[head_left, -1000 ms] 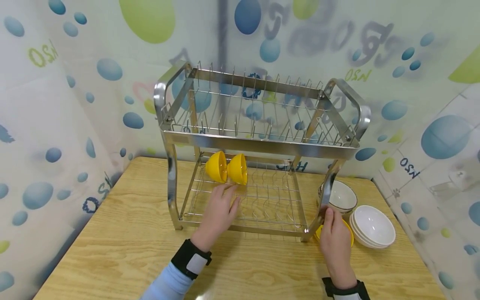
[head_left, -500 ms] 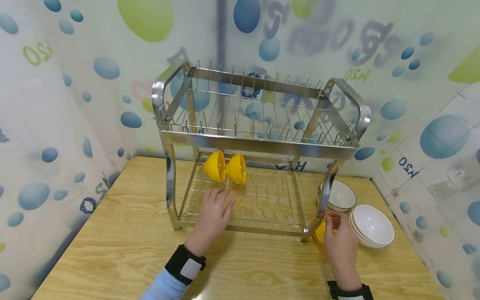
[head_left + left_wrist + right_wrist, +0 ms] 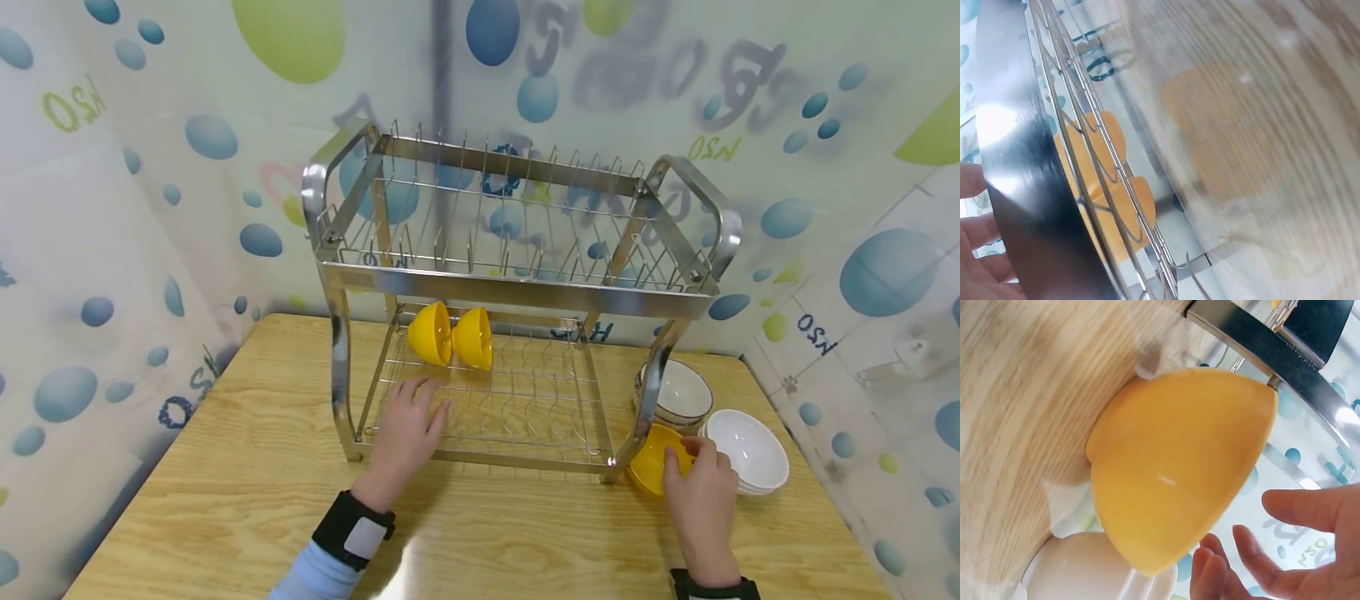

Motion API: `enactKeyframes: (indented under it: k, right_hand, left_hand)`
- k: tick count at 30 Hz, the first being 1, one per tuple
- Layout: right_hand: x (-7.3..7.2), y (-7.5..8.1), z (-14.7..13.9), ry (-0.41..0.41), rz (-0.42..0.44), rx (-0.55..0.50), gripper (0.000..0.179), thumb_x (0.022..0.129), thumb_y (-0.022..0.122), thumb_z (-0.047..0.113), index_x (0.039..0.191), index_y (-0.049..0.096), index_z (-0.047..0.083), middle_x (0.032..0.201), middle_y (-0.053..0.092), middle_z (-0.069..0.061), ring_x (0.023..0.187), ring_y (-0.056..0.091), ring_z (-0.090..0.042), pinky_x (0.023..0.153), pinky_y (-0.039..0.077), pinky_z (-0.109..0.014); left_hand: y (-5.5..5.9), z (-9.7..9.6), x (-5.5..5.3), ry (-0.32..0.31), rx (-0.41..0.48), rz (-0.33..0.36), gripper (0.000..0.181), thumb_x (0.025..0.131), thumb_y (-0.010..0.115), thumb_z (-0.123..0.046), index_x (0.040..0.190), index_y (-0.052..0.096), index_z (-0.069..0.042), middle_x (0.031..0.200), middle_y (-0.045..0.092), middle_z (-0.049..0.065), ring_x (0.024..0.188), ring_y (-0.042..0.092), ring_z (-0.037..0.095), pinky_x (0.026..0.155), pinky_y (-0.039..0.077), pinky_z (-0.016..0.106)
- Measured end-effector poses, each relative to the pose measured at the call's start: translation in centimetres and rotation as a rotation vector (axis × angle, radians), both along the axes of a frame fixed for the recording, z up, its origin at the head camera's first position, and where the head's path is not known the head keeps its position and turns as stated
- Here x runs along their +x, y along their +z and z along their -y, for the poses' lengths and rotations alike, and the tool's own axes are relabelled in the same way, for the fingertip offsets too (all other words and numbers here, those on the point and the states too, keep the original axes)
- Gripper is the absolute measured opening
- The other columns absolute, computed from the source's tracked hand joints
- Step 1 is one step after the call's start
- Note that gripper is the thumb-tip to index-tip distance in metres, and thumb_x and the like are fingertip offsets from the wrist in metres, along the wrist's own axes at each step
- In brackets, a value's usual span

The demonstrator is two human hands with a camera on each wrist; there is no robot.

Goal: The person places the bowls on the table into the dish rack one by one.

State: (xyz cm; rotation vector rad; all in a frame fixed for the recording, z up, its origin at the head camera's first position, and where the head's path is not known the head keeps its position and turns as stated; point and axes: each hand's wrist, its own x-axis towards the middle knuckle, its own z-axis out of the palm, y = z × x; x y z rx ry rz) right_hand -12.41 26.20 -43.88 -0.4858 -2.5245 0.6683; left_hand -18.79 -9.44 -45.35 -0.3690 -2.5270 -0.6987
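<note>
My right hand is at the right rim of a yellow bowl on the table. In the right wrist view the thumb stands apart from the fingers, whose tips overlap the bowl's rim, and nothing is pinched between them. Over the front left of the rack's lower tier, my left hand hovers with relaxed fingers and holds nothing. Two yellow bowls, a left one and a right one, stand on edge in that tier's wires, beyond the left hand. Metal dish rack has two tiers.
Right of the rack are stacked white bowls and a white bowl with a dark rim. The rack's right front leg stands close beside the yellow bowl. Wooden table runs back to a patterned curtain.
My left hand has drawn back, left and down, from the racked yellow bowls. My right hand has moved from the rack's right leg rightward to the yellow bowl's right rim.
</note>
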Motion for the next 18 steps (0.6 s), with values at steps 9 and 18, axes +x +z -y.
enactKeyframes:
  k: [9,18]
  right_hand:
    - [0.0,0.2,-1.0,-0.052,0.178,0.011,0.04,0.088,0.06,0.019,0.112,0.048,-0.011,0.102,0.049,-0.035,0.092,0.042,-0.052,0.075,0.036,-0.055]
    - [0.1,0.4,-1.7,-0.103,0.321,0.015,0.043,0.089,0.058,0.023,0.114,0.045,-0.01,0.101,0.048,-0.036,0.092,0.046,-0.052,0.07,0.041,-0.054]
  left_hand:
    - [0.0,1.1,-0.1,0.007,0.002,-0.012,0.033,0.092,0.061,-0.023,0.114,0.062,0.002,0.118,0.059,0.024,0.109,0.052,0.04,0.096,0.043,0.052]
    - [0.0,2.2,-0.1,0.018,-0.01,-0.047,0.035,0.092,0.061,-0.024,0.115,0.062,0.002,0.116,0.06,0.024,0.106,0.053,0.041,0.092,0.045,0.051]
